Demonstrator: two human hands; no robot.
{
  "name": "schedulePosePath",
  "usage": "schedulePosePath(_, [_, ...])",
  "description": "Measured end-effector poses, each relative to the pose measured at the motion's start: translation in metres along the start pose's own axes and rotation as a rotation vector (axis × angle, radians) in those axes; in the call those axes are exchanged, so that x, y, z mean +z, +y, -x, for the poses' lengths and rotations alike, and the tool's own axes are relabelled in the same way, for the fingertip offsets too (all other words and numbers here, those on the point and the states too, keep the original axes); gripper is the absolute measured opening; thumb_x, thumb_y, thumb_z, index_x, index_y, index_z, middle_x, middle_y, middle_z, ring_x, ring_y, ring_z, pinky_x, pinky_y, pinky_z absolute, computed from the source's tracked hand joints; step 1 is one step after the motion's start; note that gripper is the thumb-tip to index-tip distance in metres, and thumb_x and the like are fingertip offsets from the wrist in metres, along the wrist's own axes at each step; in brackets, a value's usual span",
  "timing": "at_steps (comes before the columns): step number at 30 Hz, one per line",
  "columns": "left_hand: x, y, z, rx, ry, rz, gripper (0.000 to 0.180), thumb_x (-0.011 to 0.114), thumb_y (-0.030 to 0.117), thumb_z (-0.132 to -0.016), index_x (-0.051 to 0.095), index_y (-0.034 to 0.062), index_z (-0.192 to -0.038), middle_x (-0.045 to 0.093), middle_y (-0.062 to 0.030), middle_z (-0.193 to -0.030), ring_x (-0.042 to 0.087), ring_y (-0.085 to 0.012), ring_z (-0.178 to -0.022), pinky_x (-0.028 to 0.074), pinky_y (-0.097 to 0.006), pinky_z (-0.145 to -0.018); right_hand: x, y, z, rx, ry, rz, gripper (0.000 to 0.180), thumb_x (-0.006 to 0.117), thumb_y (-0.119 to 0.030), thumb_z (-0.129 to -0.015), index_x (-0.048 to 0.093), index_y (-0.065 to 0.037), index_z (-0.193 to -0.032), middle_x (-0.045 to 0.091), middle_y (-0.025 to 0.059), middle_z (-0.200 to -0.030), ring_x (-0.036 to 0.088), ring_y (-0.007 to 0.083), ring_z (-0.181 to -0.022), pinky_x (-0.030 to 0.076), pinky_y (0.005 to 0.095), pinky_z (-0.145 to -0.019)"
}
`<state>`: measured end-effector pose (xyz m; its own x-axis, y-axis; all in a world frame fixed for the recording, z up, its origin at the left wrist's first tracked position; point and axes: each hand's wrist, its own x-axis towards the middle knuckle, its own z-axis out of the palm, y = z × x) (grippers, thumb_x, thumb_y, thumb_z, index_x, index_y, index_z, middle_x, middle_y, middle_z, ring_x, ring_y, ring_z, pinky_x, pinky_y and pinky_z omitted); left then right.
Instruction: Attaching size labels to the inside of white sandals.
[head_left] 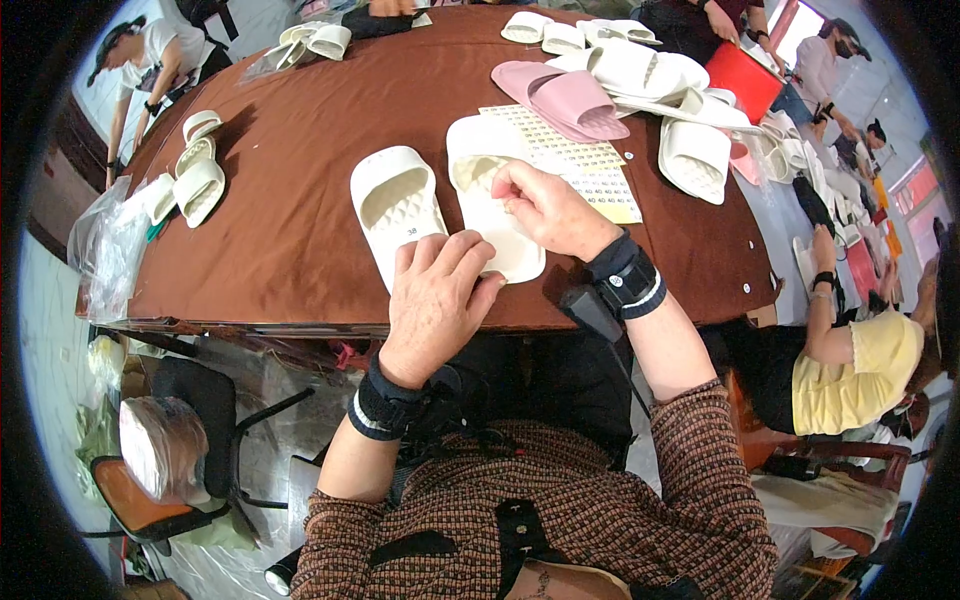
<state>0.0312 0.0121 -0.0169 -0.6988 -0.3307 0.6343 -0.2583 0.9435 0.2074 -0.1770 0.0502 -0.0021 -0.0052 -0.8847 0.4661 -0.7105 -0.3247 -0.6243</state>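
Note:
Two cream slide slippers lie side by side near the front edge of a brown table (280, 220). The left slipper (395, 205) is free. My right hand (545, 208) presses its fingertips on the insole of the right slipper (490, 170). My left hand (435, 300) rests at that slipper's heel end, fingers loosely curled, touching its edge. A yellowish sheet of small stickers (580, 165) lies just right of the slippers, partly under my right hand.
A pink slipper (570, 100) and a heap of white slippers (650, 80) sit at the back right, more white pairs (195, 175) at the left and far edge. A red bin (745, 75), other seated people and a chair (170, 440) surround the table.

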Motion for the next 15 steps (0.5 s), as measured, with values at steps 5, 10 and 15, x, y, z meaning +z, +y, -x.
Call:
schedulePosePath(5, [-0.001, 0.001, -0.001, 0.003, -0.002, -0.001, 0.029, 0.072, 0.020, -0.078, 0.061, 0.0107, -0.103, 0.061, -0.0017, -0.108, 0.055, -0.0239, -0.097, 0.039, -0.038, -0.085, -0.012, 0.012, 0.000, 0.135, -0.119, -0.300, 0.012, 0.057, 0.000, -0.087, 0.054, -0.003, -0.098, 0.055, -0.0004, -0.089, 0.053, 0.0079, -0.083, 0.046, 0.0258, -0.075])
schedulePosePath(10, [-0.003, 0.001, 0.001, -0.015, -0.016, -0.011, 0.028, 0.072, 0.020, -0.078, 0.062, 0.0106, -0.103, 0.061, -0.0018, -0.108, 0.055, -0.0239, -0.097, 0.039, -0.038, -0.085, -0.023, 0.013, -0.001, 0.201, -0.220, -0.304, 0.013, 0.056, 0.001, -0.086, 0.054, -0.003, -0.098, 0.055, -0.0014, -0.089, 0.053, 0.0075, -0.084, 0.046, 0.0251, -0.076])
schedulePosePath(15, [-0.001, 0.002, -0.001, -0.005, -0.018, -0.007, 0.028, 0.072, 0.020, -0.078, 0.062, 0.0105, -0.103, 0.061, -0.0020, -0.108, 0.055, -0.0237, -0.097, 0.039, -0.038, -0.085, -0.021, 0.012, 0.001, 0.148, -0.256, -0.207, 0.016, 0.057, 0.003, -0.085, 0.055, -0.003, -0.099, 0.056, -0.0004, -0.090, 0.054, 0.0082, -0.085, 0.046, 0.0251, -0.077])
